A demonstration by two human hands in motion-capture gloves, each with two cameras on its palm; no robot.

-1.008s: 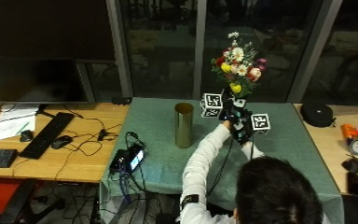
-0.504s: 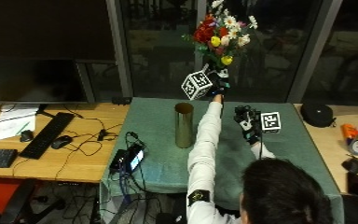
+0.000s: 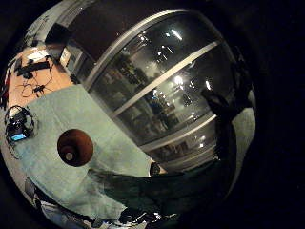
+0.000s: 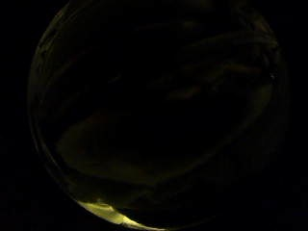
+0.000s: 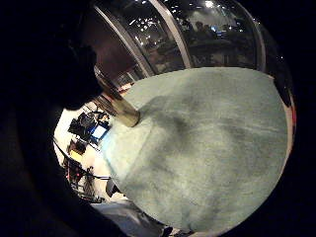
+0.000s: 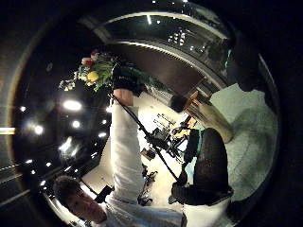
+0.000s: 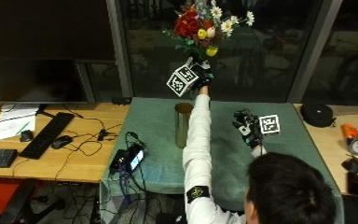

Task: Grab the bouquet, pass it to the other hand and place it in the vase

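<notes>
Outside view: left hand (image 7: 199,77) raised high on a straight arm, fingers curled round the stems of the bouquet (image 7: 205,27), held upright above and a little behind the vase (image 7: 182,124). Bouquet: red blooms at its left, yellow and pale buds in the middle, white daisy-like flowers at its right, green leaves below. Vase: tall, narrow, brass-coloured cylinder, upright on the green cloth (image 7: 154,154) covering the table (image 7: 73,163), mouth open. Right hand (image 7: 248,129) low over the cloth, right of the vase, well apart from the bouquet; fingers look loosely relaxed and hold nothing. Keyboard (image 7: 47,135) and mouse (image 7: 61,142) on the bare wood at left. Left little finger side palm view: vase (image 3: 75,147) seen from above, round open mouth, standing on the cloth (image 3: 71,119); dark green stems (image 3: 162,191) cross close to the palm. Left thumb side palm view: almost wholly dark, nothing to tell. Right little finger side palm view: cloth (image 5: 207,148) fills the view, vase (image 5: 121,111) upright near its edge. Right thumb side palm view: bouquet (image 6: 92,73) held up in the left hand (image 6: 124,81); vase (image 6: 210,120) on the cloth.
</notes>
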